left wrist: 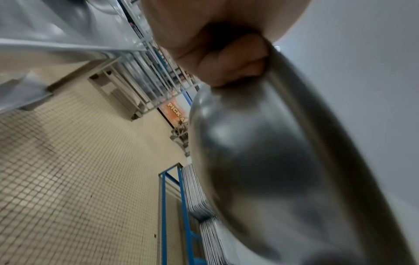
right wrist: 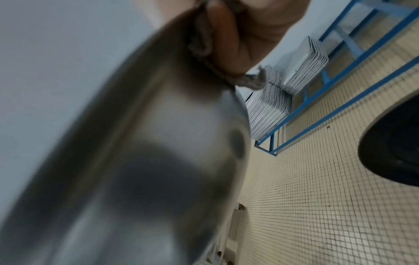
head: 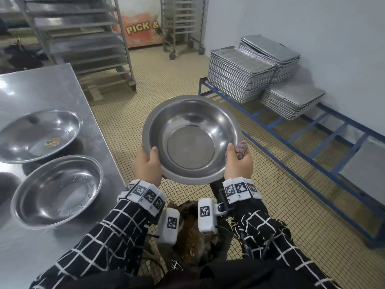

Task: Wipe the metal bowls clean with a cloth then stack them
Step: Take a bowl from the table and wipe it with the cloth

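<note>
We grip the bowl (head: pixel 191 137) by opposite rims over the floor, our left hand (head: pixel 147 164) bare, our right hand (head: pixel 238 161) also bunching the cloth (head: pixel 241 149). Probably between wipes; next, wipe it or stack it onto the nearer bowl (head: pixel 57 191) on the table (head: pixel 37 90).

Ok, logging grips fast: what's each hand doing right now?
Left hand: grips the bowl rim.
Right hand: grips the opposite rim and the cloth.

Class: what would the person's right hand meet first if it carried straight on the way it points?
Probably the blue metal floor rack beyond the round steel bowl that the right hand grips with the crumpled cloth; depth is unclear.
</note>
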`<state>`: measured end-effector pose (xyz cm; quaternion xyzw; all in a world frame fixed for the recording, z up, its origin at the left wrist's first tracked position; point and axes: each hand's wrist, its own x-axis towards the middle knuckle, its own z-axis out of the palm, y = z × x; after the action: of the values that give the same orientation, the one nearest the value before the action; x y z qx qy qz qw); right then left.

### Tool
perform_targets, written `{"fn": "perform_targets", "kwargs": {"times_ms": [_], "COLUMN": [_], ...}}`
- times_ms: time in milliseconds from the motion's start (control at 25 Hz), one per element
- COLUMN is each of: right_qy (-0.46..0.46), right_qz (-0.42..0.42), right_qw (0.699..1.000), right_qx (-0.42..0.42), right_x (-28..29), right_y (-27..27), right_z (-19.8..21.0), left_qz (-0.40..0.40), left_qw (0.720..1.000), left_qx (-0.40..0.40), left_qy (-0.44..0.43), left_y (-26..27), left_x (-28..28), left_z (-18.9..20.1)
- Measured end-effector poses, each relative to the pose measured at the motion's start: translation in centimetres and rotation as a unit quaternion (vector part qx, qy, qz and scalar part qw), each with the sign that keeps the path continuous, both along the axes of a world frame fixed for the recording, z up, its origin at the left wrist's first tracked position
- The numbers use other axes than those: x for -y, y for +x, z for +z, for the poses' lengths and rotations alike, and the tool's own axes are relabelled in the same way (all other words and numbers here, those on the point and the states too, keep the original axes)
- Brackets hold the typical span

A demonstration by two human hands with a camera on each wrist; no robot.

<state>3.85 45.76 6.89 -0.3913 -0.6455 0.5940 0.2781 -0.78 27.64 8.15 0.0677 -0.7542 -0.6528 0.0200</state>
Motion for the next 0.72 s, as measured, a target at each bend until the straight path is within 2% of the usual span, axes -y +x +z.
{"fn": "perform_targets", "kwargs": {"times_ms": [120, 200, 280, 400, 480, 720], "right_qy": [-0.014, -0.009, 0.01, 0.042, 0.041, -0.012], "right_qz": [0.015, 0.048, 0.089, 0.168, 0.18, 0.051], "right_qw": [1.0, 0.999, 0.996, 0.984, 0.982, 0.998], "right_qx": [-0.013, -0.008, -0.004, 0.031, 0.037, -0.019], "right_x": [-0.8, -2.3, -3.4, -3.5, -2.9, 0.1], "right_y": [-0.4, -0.4, -0.1, 0.6, 0.9, 0.5], "right_z": [1.1, 1.7, 2.2, 2.2, 1.8, 1.7], "left_qz": [-0.07, -0.136, -0.156, -0.123, -0.117, -0.008], "left_qw": [0.997, 0.991, 0.988, 0.992, 0.993, 0.998], "left_qx": [0.012, -0.001, -0.02, -0.005, -0.001, -0.051], "left_qy": [0.04, 0.013, 0.003, -0.012, -0.03, -0.048], "left_y": [0.8, 0.7, 0.0, -2.7, -3.9, -1.3], "left_x": [-0.3, 0.5, 1.8, 4.1, 5.2, 2.2], "left_z": [-0.4, -0.2, 0.6, 1.1, 1.1, 0.9]}}
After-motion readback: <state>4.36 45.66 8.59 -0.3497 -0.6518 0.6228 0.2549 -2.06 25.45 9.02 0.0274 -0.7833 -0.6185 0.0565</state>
